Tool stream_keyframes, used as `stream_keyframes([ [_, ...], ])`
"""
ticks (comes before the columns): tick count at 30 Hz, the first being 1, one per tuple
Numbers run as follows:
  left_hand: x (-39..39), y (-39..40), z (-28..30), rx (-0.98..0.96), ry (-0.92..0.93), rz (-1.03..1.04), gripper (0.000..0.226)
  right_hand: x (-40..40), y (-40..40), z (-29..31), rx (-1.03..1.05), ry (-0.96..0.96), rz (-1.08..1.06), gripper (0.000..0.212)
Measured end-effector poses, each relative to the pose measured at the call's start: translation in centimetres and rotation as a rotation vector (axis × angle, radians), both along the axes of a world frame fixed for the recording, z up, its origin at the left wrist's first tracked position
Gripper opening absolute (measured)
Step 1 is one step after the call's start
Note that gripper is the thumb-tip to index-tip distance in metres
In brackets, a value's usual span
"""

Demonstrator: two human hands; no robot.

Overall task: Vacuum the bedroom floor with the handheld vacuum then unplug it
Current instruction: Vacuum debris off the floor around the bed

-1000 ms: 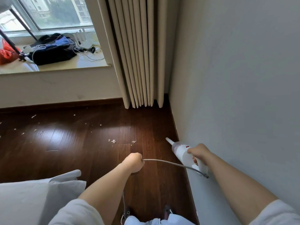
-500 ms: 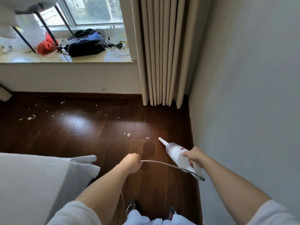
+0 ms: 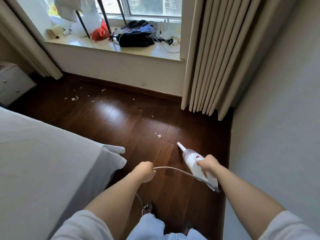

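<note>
right hand grips the handheld vacuum, nozzle angled toward debris on the floor. left hand clenches around the cord.

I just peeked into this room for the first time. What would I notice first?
First, the white handheld vacuum gripped by the right hand, its nozzle pointing at a white crumb on the dark wood floor, while the left hand holds its cord. More white bits lie scattered near the wall under the window. Up on the sill sits a messy pile with a black bag.
</note>
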State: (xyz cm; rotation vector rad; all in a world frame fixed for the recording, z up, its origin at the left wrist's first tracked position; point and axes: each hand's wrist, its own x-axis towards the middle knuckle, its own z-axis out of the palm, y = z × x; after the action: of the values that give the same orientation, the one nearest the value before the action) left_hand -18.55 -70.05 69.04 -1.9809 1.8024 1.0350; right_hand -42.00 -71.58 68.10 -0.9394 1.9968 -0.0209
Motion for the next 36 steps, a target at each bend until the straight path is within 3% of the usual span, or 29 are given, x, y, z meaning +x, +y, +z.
stream_keyframes([
  [11, 3.8, -0.5, -0.2, 0.026, -0.052, 0.000, 0.026, 3.1, -0.9, -0.4, 0.057, -0.006, -0.024, 0.040],
  [22, -2.1, -3.6, -0.4, -0.005, 0.035, -0.173, 0.033, -0.5, 0.4, 2.6, 0.083, -0.034, 0.043, 0.041],
  [36, 3.7, -2.0, -1.1, 0.029, -0.034, 0.009, 0.031, 4.3, -2.7, -0.4, 0.103, 0.054, 0.098, 0.041],
])
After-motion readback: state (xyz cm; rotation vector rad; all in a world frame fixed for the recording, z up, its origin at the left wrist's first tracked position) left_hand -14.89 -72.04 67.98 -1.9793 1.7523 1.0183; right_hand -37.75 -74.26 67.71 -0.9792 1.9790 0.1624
